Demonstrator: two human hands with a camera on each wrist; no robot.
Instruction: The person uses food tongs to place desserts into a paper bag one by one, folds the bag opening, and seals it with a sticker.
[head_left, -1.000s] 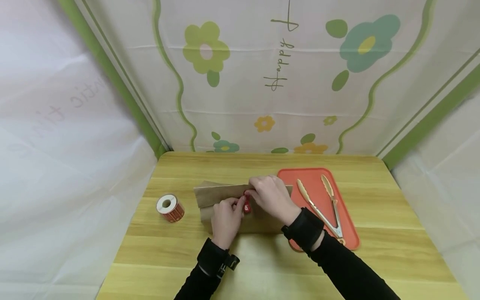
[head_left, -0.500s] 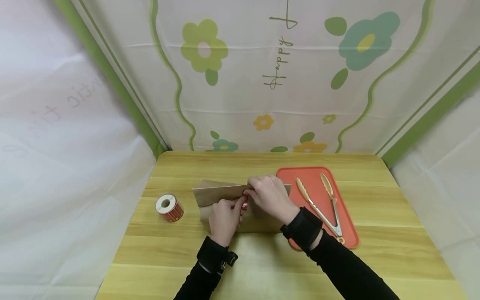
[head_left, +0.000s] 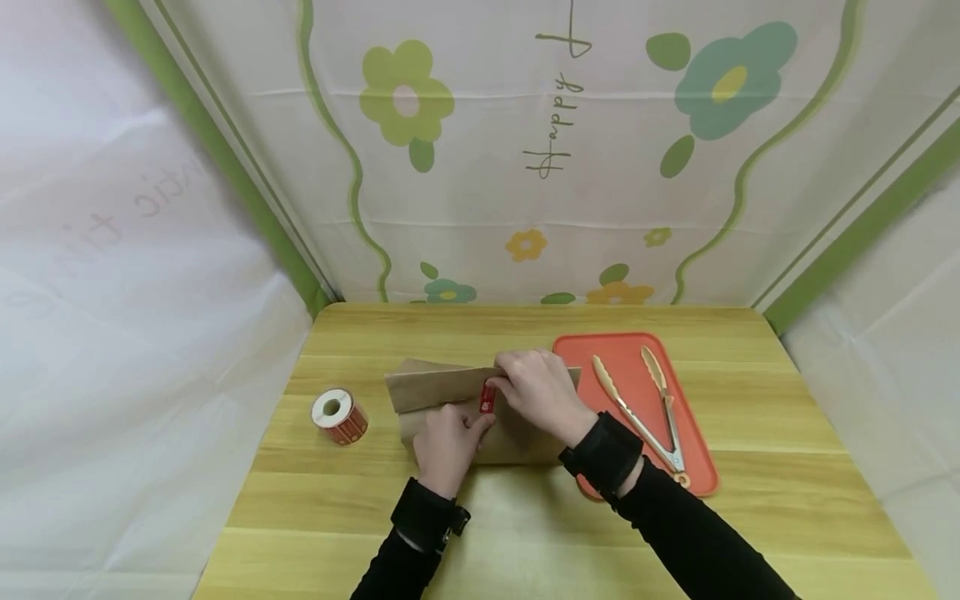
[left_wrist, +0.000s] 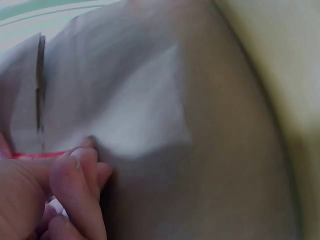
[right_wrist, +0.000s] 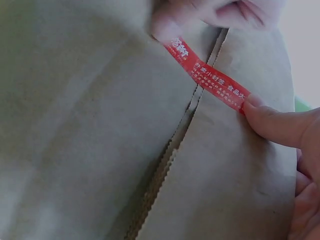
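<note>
A brown paper bag (head_left: 435, 389) lies on the table with its top folded over. Across the zigzag-cut edge of the fold runs a red sticker (right_wrist: 220, 82) with white lettering, seen closest in the right wrist view. My right hand (head_left: 543, 396) grips the folded flap, its thumb (right_wrist: 272, 122) pressing the sticker's upper end. At the sticker's lower end is my left hand (head_left: 446, 446), with thumb and fingers curled together there against the bag. In the left wrist view those fingers (left_wrist: 75, 185) hide most of the sticker.
To the left stands a roll of red stickers (head_left: 341, 417). An orange-red tray (head_left: 693, 450) bearing a pair of tongs (head_left: 641, 429) lies at the right, partly under the bag's right end and my right forearm. A patterned cloth (head_left: 480, 192) hangs behind the table.
My left hand has slid slightly down and toward me along the sticker, uncovering more of its lower part. The right hand keeps its place on the flap.
</note>
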